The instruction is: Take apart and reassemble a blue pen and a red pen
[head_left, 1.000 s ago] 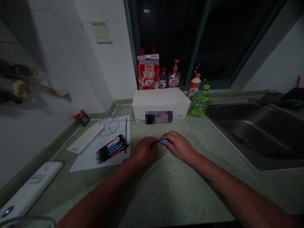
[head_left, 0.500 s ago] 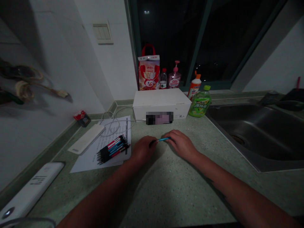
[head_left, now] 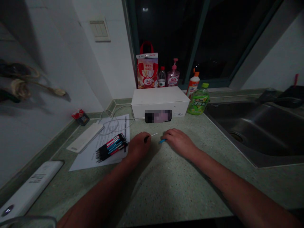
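A pen is in two parts between my hands, over the counter. My left hand (head_left: 139, 145) is closed on its black grip section (head_left: 146, 138), from which a thin white refill (head_left: 154, 134) points right. The blue pen barrel (head_left: 162, 141) sticks out leftward from the closed fingers of my right hand (head_left: 178, 141). A gap separates the barrel from the refill. Left of my left hand, several pens (head_left: 111, 148) with black, red and blue bodies lie in a bundle on a printed paper sheet (head_left: 83, 164).
Behind my hands stands a white box (head_left: 159, 96), with a blurred-out phone-like object (head_left: 158, 116) against its front. A green bottle (head_left: 199, 100) is beside the box, and a steel sink (head_left: 256, 126) lies right. A white power bank (head_left: 86, 137) and cable rest left.
The two pen parts have come apart: my left hand has moved left with the grip section, baring the white refill. My right hand keeps the blue barrel. The view has shifted slightly.
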`<state>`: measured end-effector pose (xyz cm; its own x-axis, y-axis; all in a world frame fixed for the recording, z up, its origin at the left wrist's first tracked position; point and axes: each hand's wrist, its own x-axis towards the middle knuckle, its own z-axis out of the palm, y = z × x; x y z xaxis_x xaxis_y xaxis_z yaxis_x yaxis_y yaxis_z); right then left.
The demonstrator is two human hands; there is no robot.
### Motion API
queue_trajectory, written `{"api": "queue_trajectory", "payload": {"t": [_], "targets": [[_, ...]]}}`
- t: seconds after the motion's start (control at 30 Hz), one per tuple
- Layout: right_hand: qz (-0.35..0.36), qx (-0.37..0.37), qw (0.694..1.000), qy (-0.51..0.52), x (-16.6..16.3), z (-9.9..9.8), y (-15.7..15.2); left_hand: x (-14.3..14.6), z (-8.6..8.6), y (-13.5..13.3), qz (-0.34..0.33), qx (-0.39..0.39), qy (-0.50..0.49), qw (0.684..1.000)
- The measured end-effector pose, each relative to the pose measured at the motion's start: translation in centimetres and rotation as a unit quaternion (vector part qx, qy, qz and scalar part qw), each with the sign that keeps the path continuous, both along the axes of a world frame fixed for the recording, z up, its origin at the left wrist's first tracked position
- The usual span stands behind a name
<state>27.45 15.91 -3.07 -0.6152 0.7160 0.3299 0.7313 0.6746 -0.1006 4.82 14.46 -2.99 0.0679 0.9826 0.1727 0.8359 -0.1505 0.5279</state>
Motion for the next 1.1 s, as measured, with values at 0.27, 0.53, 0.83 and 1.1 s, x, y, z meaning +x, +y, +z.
{"api": "queue_trajectory", "payload": {"t": [0.27, 0.53, 0.83, 1.1], "targets": [[-0.01, 0.014, 0.999, -0.031, 0.9, 1.0, -0.4, 0.3, 0.3, -0.3, -0.008, -0.006, 0.005, 1.0], [-0.058, -0.021, 0.997, -0.039, 1.6, 0.7, 0.5, 0.3, 0.1, -0.1, -0.007, -0.011, 0.01, 1.0], [-0.094, -0.064, 0.993, 0.023, 0.1, -0.4, 1.4, 0.4, -0.3, -0.1, -0.019, 0.009, 0.009, 1.0], [-0.01, -0.022, 0.995, 0.097, -0.5, 0.2, -0.2, 0.5, -0.6, -0.3, -0.086, 0.058, 0.028, 0.994]]}}
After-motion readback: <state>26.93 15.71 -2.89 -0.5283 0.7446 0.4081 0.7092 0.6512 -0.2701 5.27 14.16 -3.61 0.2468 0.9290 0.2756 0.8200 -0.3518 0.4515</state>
